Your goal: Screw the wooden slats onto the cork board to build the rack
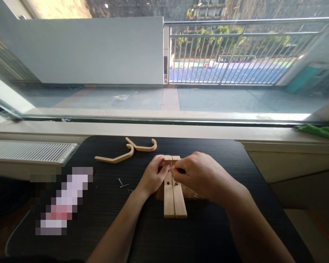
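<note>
Head view: black bench (208, 233), two curved wooden hooks (117, 158) at far left, loose screws (123, 185) nearer the left wrist, brown wrapped block (193, 194) under the work. Two pale wooden strips (170, 206) lie side by side mid-bench on the block, dark round spots on both, far part partly covered by fingers. Left hand (152, 176) clasps the strips' far end; right hand (196, 168) curls over them, can't tell what it's pinching.

Head-worn camera, facing forward and down, hands (151, 176) (196, 167) near, table (101, 201) beneath
</note>
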Available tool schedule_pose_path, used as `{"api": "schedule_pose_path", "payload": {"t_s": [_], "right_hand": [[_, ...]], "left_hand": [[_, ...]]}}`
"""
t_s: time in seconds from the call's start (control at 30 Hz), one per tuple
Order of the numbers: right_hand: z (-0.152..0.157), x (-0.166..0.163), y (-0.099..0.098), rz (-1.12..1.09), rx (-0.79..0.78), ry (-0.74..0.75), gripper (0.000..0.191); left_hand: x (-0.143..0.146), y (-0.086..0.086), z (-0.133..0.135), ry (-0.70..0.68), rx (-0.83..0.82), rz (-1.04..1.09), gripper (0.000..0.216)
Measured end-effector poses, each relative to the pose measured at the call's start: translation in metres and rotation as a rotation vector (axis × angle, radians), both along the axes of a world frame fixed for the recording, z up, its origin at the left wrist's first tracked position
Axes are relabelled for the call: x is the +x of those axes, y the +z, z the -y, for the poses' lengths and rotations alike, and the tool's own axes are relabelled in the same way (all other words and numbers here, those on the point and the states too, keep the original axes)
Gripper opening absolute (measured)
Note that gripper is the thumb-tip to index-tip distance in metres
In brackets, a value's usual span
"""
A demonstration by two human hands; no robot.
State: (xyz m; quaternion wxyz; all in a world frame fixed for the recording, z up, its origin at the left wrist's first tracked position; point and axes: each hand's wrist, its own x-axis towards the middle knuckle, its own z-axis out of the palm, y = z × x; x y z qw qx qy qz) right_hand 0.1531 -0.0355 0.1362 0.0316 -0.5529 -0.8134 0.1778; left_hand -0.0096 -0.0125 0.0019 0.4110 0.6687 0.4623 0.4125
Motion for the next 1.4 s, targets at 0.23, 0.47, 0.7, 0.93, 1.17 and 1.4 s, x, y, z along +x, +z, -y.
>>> {"api": "schedule_pose_path", "payload": {"t_s": [0.23,0.47,0.7,0.93,1.17,1.4], "right_hand": [[-0.001,0.003,-0.004,-0.005,0.015,0.058,0.030],[-0.002,0.011,-0.008,-0.075,-0.024,0.143,0.028],[-0.002,0.003,0.001,0.049,0.135,0.296,0.027],[-0.001,-0.006,0.012,0.368,0.188,0.456,0.023],[0.001,-0.003,0.031,0.408,0.117,0.498,0.030],[-0.001,-0.003,0.039,0.541,0.122,0.678,0.022]], "left_hand": [[-0.001,-0.003,-0.001,-0.012,0.001,0.002,0.016],[-0.001,-0.004,-0.001,-0.016,0.029,-0.012,0.012],[-0.001,-0.004,-0.003,0.000,0.052,-0.020,0.010],[-0.001,-0.009,-0.004,0.005,0.043,-0.020,0.012],[-0.001,-0.008,-0.003,0.006,0.055,-0.007,0.009],[-0.001,-0.012,-0.005,0.006,0.062,-0.005,0.012]]}}
